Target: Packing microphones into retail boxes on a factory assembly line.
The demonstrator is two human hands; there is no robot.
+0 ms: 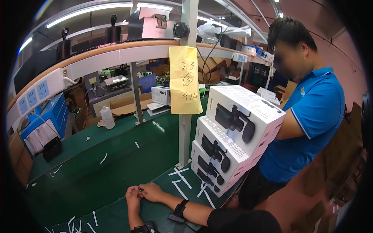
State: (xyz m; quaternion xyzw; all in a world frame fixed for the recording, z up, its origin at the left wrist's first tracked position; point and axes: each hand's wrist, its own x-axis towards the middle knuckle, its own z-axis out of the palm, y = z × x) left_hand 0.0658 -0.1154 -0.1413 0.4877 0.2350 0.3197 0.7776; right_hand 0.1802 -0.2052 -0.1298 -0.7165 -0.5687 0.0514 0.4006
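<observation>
My left hand [134, 193] and my right hand [152, 192] meet over the green table [167, 209] near its front edge. The fingers of both are closed together around a small dark piece [140, 190], too small to name. Black straps with small devices circle both my wrists. To the right of my hands stands a stack of white boxes, among them a top box [248, 116] and a middle box [221, 145], printed with pictures of a black device. Thin white strips [180, 178] lie scattered between my right hand and the stack.
A person in a blue shirt [311, 105] stands just behind the stack. A metal post [188, 139] bearing a yellow paper [185, 79] rises beyond my hands. More white strips [77, 225] lie at the lower left. A white bottle [107, 117] stands farther back, below a shelf with sockets [42, 89].
</observation>
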